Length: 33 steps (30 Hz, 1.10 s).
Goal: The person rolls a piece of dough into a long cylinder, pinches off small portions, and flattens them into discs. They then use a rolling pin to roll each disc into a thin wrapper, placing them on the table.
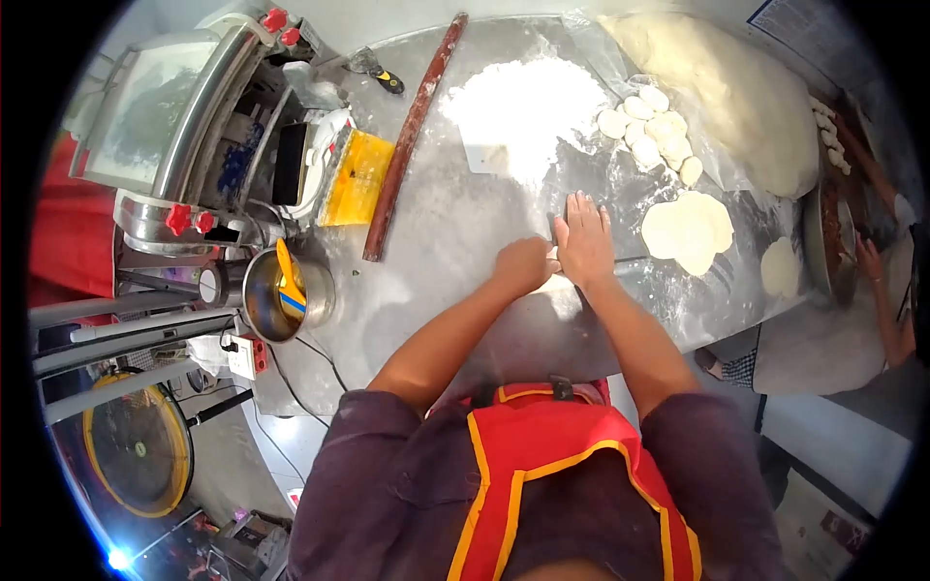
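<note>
My left hand (524, 266) is closed, its fingers curled at the edge of a small pale piece of dough (553, 259), mostly hidden between my hands. Flat beside it lies my right hand (586, 242), fingers stretched forward and palm down. From under its right side a thin dark rod (631, 259) sticks out; the rest of the rod is covered. To the right are overlapping flat dough rounds (688, 230). Several small dough pieces (654, 131) sit farther back, near a heap of white flour (528, 97).
A large dough mass (717, 87) under plastic fills the back right. Left of the flour lie a long brown rolling pin (415, 140), a yellow scraper (357, 179) and a metal pot (260, 308). A machine (165, 116) stands far left. Another person's hand (870, 259) is at right.
</note>
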Tool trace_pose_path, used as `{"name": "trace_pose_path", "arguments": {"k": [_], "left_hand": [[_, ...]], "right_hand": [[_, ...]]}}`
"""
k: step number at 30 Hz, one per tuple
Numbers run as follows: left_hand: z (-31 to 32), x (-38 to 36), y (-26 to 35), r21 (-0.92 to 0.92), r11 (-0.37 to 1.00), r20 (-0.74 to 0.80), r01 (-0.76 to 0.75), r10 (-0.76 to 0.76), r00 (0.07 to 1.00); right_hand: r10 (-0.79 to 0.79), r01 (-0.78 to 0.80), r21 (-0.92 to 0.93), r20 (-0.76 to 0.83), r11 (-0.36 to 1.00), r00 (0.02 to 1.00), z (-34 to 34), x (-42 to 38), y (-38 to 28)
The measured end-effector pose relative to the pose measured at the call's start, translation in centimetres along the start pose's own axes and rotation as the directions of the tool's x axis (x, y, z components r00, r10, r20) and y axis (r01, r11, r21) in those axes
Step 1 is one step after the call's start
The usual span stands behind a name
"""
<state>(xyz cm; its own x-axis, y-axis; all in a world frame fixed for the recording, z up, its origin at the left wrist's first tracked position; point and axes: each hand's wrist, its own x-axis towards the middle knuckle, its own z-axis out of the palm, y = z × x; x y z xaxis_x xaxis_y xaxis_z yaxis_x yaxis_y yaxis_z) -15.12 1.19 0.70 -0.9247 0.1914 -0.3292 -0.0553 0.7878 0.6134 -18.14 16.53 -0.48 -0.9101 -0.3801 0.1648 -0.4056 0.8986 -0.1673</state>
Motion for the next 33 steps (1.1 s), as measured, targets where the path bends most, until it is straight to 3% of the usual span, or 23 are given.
{"name": "trace_pose_path", "arguments": {"k": [2, 3, 6, 7, 8, 9, 10, 13, 16, 18, 20, 22, 24, 26, 27, 29, 33], "left_hand": [[-1.0, 0.1, -0.3, 0.075, 0.997, 0.124, -0.022, 0.013, 0.992], [-1.8, -0.9, -0.7, 0.041, 0.999, 0.095, -0.033, 0.029, 0.995], [1.1, -3.4, -5.6, -0.198, 0.980, -0.180, -0.003, -0.033, 0.983], [1.5, -4.1, -6.0, -0.235, 0.968, -0.202, -0.092, 0.043, 0.978], [1.9, -4.0, -6.3, -0.198, 0.978, -0.118, -0.067, 0.044, 0.992], [0.7, -4.3, -5.0, -0.159, 0.986, -0.031, -0.045, 0.040, 0.999], [-0.2, -4.0, -3.8, -0.117, 0.993, 0.045, -0.033, 0.039, 0.998], [-1.0, -1.9, -0.3, 0.100, 0.994, 0.022, 0.035, -0.037, 0.999], [-2.8, -1.5, 1.3, 0.353, 0.935, 0.235, -0.018, -0.070, 0.970], [-2.8, -1.1, -0.4, 0.279, 0.953, 0.293, -0.119, 0.034, 0.956], [-2.1, 0.8, 0.2, 0.191, 0.946, 0.358, -0.260, 0.180, 0.916], [-1.3, 3.5, 1.9, 0.093, 0.901, 0.435, -0.424, 0.346, 0.831], [2.9, 8.0, 3.0, -0.018, 0.829, 0.185, -0.558, 0.552, 0.813], [2.0, 10.5, 9.3, -0.362, 0.867, 0.151, -0.342, 0.416, 0.897], [3.8, 11.7, 10.2, -0.219, 0.870, -0.001, -0.442, 0.453, 0.891], [8.0, 14.1, 10.8, 0.097, 0.830, -0.286, -0.550, 0.552, 0.783], [10.8, 14.7, 13.4, 0.283, 0.674, -0.190, -0.682, 0.737, 0.649]], "right_hand": [[-0.014, 0.014, 0.030, 0.024, 0.999, 1.000, -0.9, -1.3, -0.6], [-0.011, 0.007, 0.062, 0.070, 0.998, 0.997, -1.1, -4.3, -0.5], [-0.082, 0.061, 0.136, 0.151, 0.989, 0.985, -3.1, -11.9, -0.2], [-0.083, 0.062, 0.130, 0.163, 0.990, 0.983, -3.2, -12.4, 0.0], [-0.082, 0.060, 0.124, 0.175, 0.990, 0.981, -3.1, -12.9, 0.0], [-0.111, 0.112, 0.060, -0.027, 0.992, 0.993, -2.0, -10.9, -0.4], [-0.077, 0.074, 0.067, 0.040, 0.995, 0.996, -1.8, -8.0, -0.5], [-0.009, 0.009, -0.022, 0.016, 1.000, 1.000, 0.7, -0.6, -0.5], [-0.026, 0.028, 0.061, -0.025, 0.998, 0.999, -0.5, -2.5, -0.9], [-0.043, 0.035, 0.091, 0.088, 0.995, 0.995, -2.2, -8.1, -0.7], [-0.184, 0.140, 0.174, 0.266, 0.975, 0.946, -4.9, -12.8, 0.0], [-0.240, 0.162, 0.302, 0.240, 0.940, 0.941, -5.4, -15.8, 1.1], [-0.273, 0.166, 0.407, 0.219, 0.898, 0.937, -5.4, -16.6, 1.9], [-0.298, 0.168, 0.478, 0.209, 0.862, 0.931, -5.6, -15.9, 2.6], [-0.266, 0.146, 0.508, 0.173, 0.849, 0.948, -5.9, -15.4, 2.7], [-0.249, 0.150, 0.465, 0.160, 0.872, 0.955, -5.3, -15.3, 3.7], [-0.279, 0.213, 0.344, 0.153, 0.914, 0.948, -3.5, -16.2, 5.4]]}}
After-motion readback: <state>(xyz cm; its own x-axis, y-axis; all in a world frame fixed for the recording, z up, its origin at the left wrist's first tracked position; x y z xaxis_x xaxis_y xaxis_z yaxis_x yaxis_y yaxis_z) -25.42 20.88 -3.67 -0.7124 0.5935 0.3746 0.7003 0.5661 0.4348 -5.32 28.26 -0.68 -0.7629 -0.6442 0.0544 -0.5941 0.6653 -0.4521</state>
